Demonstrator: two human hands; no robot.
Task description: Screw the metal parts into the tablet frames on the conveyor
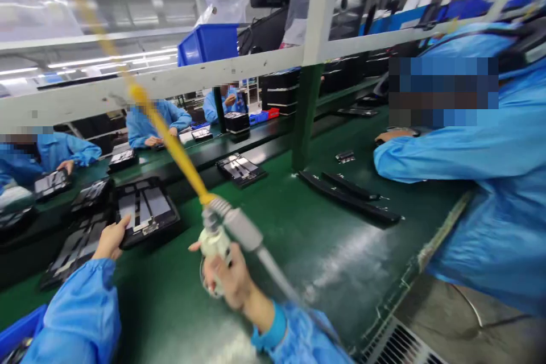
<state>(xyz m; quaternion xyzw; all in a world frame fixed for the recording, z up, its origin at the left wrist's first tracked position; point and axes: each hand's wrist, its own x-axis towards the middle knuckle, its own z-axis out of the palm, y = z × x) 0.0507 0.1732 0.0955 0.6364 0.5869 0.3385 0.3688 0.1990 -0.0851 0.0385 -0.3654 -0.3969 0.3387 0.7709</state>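
Note:
My left hand is closed on the near edge of an opened tablet, a black housing with pale grey cells and a small board inside. Beneath and left of it lie more black tablet housings, partly overlapping. My right hand wraps around a pale, cylindrical electric screwdriver, held over the green bench. A yellow cord runs up from its top, and a grey cable leads off from a connector there. The lower end of the screwdriver is blurred and partly hidden by my fingers.
Another opened tablet lies farther back. Long black strips rest on the green bench to the right, near a post. A co-worker in a blue smock leans at the right. Blue bin at lower left.

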